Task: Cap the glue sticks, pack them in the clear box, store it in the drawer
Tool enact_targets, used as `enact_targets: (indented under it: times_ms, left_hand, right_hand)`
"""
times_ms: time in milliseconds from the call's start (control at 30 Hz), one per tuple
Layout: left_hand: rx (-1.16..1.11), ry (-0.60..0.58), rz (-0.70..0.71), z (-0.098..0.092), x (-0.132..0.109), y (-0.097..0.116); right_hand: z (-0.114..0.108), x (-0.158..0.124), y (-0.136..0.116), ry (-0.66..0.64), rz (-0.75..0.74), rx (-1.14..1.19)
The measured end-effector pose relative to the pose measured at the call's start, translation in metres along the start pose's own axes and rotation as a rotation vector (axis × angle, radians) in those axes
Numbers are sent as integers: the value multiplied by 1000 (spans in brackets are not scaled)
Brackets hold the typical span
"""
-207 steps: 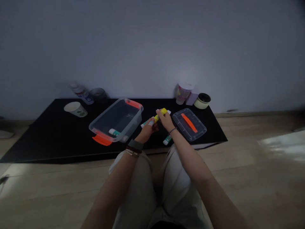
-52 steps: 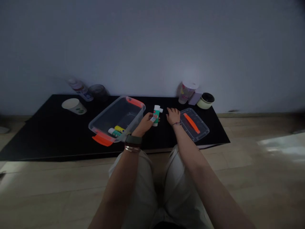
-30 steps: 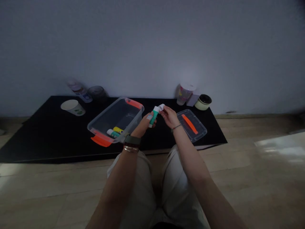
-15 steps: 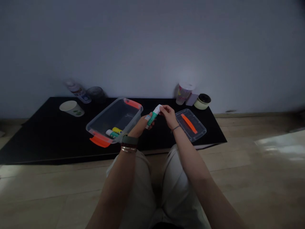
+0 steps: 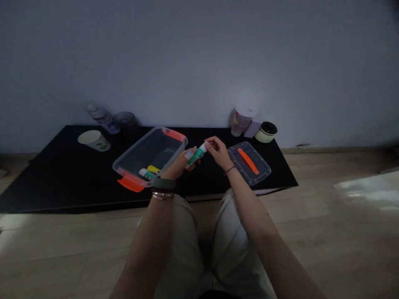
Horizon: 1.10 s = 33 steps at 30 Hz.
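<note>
A green and white glue stick is held between both hands over the black mat. My left hand grips its lower end. My right hand pinches the white cap end. Just left of the hands stands a clear plastic box with orange latches. A green stick and a yellow stick lie inside it.
The box's clear lid with an orange handle lies to the right. A paper cup, a bottle and a dark jar stand at the back left. A plastic cup and a small bowl stand at the back right by the wall.
Earlier a yellow stick was in my hands; it now lies in the box. I picked up a green stick, my right hand put its white cap on, and both hands drifted toward the box.
</note>
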<state>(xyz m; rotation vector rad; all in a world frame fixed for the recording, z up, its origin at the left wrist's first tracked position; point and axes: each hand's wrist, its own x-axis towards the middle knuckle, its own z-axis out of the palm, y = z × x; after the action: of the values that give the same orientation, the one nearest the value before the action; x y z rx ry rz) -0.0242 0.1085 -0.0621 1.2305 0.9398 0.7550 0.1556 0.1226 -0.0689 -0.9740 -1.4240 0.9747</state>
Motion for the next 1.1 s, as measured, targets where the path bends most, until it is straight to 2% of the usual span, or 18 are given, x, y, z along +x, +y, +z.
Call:
enact_targets:
  times_ms: [133, 267, 533, 733, 900, 1000, 1100]
  left_hand:
    - [146, -86, 28, 4, -8, 9]
    - [208, -92, 39, 6, -12, 11]
    - [309, -17, 103, 2, -11, 0]
    - [380, 48, 173, 5, -14, -7]
    - [623, 163, 232, 9, -14, -14]
    - [640, 200, 233, 13, -14, -13]
    - [371, 93, 153, 14, -15, -8]
  right_hand:
    - [0, -4, -6, 11, -47, -175]
    - [4, -6, -8, -26, -28, -340]
    - [15, -5, -6, -114, 75, -626]
    - [17, -4, 0, -166, 129, -688]
    - [17, -4, 5, -200, 256, -687]
    - [18, -6, 4, -102, 301, -614]
    - [21, -9, -5, 32, 217, -503]
